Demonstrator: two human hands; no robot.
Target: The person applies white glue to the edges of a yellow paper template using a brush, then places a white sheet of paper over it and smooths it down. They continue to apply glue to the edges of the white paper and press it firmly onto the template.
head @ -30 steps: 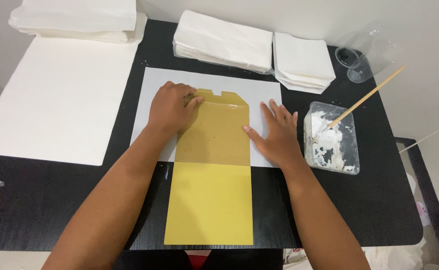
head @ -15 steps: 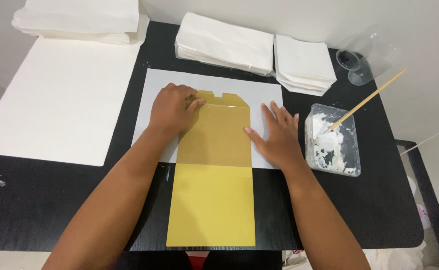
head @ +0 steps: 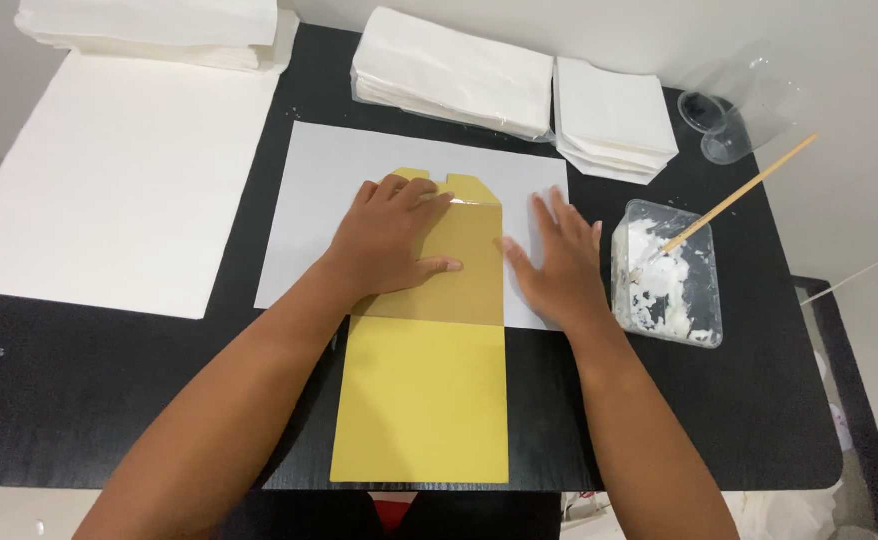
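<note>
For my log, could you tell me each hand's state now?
Left hand: open, flat on the yellow paper bag.
Right hand: open, flat beside it.

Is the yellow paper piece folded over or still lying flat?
Folded. The yellow paper piece has a darker upper flap doubled over along a crease, pressed down by the left hand; the lower half lies flat.

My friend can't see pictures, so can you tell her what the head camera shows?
Two bare hands press flat on a folded yellow paper lying over a grey sheet on a black table: the left hand on the paper, the right hand beside its edge. To the right is a clear tub of white paste with a stick; white paper stacks lie behind.
</note>
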